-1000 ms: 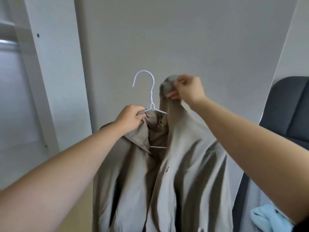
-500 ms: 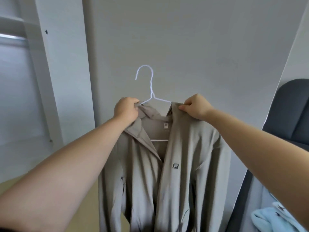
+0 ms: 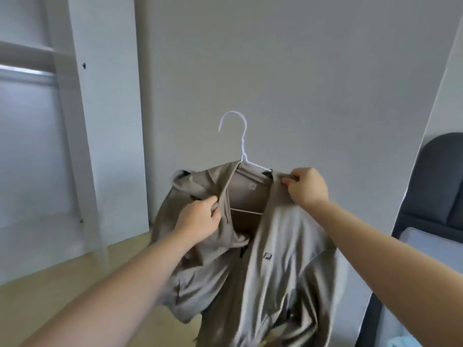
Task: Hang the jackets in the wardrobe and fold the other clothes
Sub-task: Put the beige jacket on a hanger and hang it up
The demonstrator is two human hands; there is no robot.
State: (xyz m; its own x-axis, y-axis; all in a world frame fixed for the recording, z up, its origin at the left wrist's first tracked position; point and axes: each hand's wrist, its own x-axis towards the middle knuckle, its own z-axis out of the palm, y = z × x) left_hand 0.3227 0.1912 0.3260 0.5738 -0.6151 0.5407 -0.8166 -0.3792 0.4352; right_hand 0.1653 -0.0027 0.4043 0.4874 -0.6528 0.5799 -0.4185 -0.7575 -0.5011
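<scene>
The beige jacket (image 3: 273, 259) hangs on the white wire hanger (image 3: 241, 146), held up between both hands. The right hand (image 3: 307, 187) pinches the shoulder seam; the left hand (image 3: 200, 219) grips the placket lower down. The wardrobe rail (image 3: 26, 72) lies up-left, nearer the left hand.

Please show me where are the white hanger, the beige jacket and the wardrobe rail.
white hanger (image 3: 242, 144), head view, on its twisted neck.
beige jacket (image 3: 288, 246), head view, on the front panel.
wardrobe rail (image 3: 27, 74), head view, on the metal bar.
</scene>
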